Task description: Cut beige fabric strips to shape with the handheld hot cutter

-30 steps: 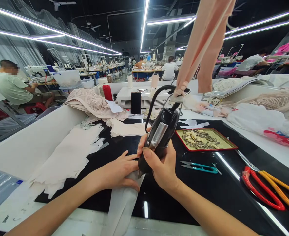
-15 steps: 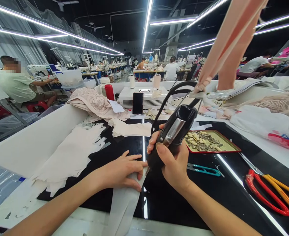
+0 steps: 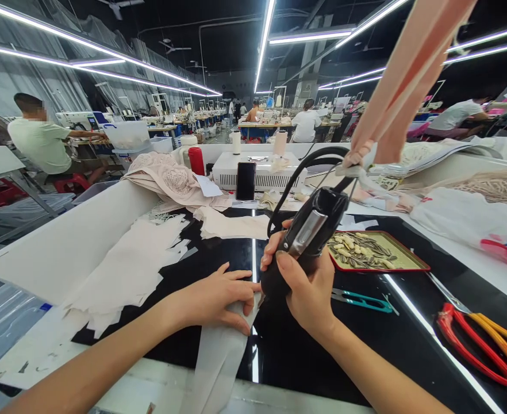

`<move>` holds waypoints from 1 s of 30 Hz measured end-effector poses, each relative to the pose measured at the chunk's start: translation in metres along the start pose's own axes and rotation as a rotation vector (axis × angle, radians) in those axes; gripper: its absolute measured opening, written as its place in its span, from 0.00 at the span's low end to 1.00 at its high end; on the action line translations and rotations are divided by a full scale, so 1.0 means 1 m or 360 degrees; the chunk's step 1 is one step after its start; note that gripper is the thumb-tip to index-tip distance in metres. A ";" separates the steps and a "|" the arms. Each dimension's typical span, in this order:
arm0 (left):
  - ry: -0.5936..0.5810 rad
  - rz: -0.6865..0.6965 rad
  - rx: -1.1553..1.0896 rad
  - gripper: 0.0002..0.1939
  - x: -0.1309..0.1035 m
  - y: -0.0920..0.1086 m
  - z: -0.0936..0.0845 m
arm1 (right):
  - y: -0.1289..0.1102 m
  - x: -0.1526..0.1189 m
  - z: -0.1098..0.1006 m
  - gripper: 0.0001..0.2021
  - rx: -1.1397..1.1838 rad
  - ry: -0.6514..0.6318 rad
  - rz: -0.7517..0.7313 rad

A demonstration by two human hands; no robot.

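Observation:
My right hand (image 3: 307, 282) is wrapped round a black corded hand tool (image 3: 309, 221) with a silver metal lever on its side. The tool is tilted, its lower end close to the black tabletop and hidden behind my fingers. Spread flat, my left hand (image 3: 219, 299) presses a pale fabric strip (image 3: 221, 356) onto the table, its fingertips right beside the tool's lower end. The strip hangs toward the front edge. A pink fabric band (image 3: 404, 86) is tied to the tool's upper end and runs upward.
Pale cut fabric pieces (image 3: 128, 264) lie at left. To the right are a tray (image 3: 408, 261) of seeds and peanuts, teal thread snips (image 3: 361, 300) and red-handled scissors (image 3: 456, 339). Behind stand a phone (image 3: 245, 181) and a white vented box (image 3: 271, 172). Several people work farther back.
The whole scene has shifted slightly right in view. My hands, the tool and the fabric strip keep nearly the same places relative to each other.

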State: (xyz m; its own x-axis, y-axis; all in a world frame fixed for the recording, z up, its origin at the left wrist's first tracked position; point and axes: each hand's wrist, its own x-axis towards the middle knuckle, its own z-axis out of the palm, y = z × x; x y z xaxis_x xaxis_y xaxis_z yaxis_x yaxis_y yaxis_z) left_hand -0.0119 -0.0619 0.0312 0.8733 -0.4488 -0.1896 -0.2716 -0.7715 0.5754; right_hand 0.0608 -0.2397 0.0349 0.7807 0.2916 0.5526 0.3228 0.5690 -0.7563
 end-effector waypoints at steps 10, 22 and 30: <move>-0.0013 0.0033 -0.0053 0.11 0.003 -0.001 -0.001 | -0.002 -0.011 0.005 0.14 0.0036 -0.0072 0.0046; 0.0000 0.0071 0.0091 0.16 0.005 -0.006 0.002 | -0.012 -0.016 0.011 0.21 0.0169 -0.0075 0.0101; 0.0032 0.0104 0.0081 0.14 0.008 -0.006 0.003 | -0.007 -0.023 0.010 0.17 0.0050 -0.0064 0.0150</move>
State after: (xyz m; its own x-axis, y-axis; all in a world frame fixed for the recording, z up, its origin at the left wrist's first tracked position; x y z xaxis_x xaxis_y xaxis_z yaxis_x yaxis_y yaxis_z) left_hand -0.0045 -0.0617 0.0240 0.8608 -0.4901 -0.1368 -0.3479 -0.7630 0.5447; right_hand 0.0355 -0.2423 0.0308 0.7847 0.3752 0.4934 0.2313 0.5613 -0.7946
